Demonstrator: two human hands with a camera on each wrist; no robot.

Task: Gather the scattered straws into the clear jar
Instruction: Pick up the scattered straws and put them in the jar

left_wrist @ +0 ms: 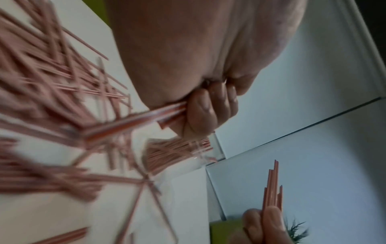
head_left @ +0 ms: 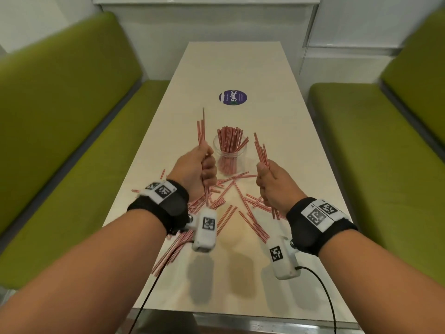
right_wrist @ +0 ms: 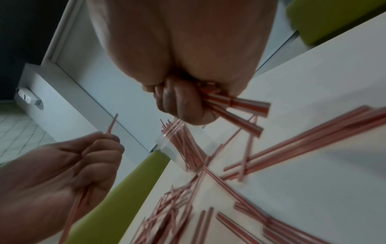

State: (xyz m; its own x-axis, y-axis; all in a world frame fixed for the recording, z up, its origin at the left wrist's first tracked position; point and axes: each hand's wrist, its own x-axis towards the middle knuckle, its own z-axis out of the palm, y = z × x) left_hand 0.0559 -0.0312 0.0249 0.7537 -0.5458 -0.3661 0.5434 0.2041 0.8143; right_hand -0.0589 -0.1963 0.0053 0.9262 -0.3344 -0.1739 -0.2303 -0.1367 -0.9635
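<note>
Left hand point(head_left: 196, 168): lower centre-left of the head view, raised off the table; fingers curled round a bundle of red-striped straws point(head_left: 201, 131) whose ends stick out above and below the fist.
Right hand point(head_left: 274, 186): centre-right of the head view, also raised; fingers wrapped round a second bundle point(head_left: 261, 150) that fans up and to the left.
Clear jar point(head_left: 230, 153): upright at the frame's centre, between the two fists and a little beyond them, already holding a dense sheaf of straws that lean against its rim.
Loose straws point(head_left: 252, 225): criss-crossed on the pale table point(head_left: 240, 68) in the lower middle, under and behind both wrists; more lie in a heap at lower left.
Handling, as judged: straws look light, thin, fairly stiff but easy to crush or kink; smooth, so a loose fist would likely let them slide. Best taken round the middle of a squared-up bundle, ends aligned, then dropped end-first. The jar looks light and could tip if nudged.
Head view only: both bundles and the jar together, plus a round purple sticker point(head_left: 233, 97) further up the table.
Left wrist view: close on the fingers point(left_wrist: 200, 113) clamping straw ends; blurred, jar mouth just below them.
Right wrist view: lower straw ends splaying unevenly out of the fist, not visible from above.
</note>
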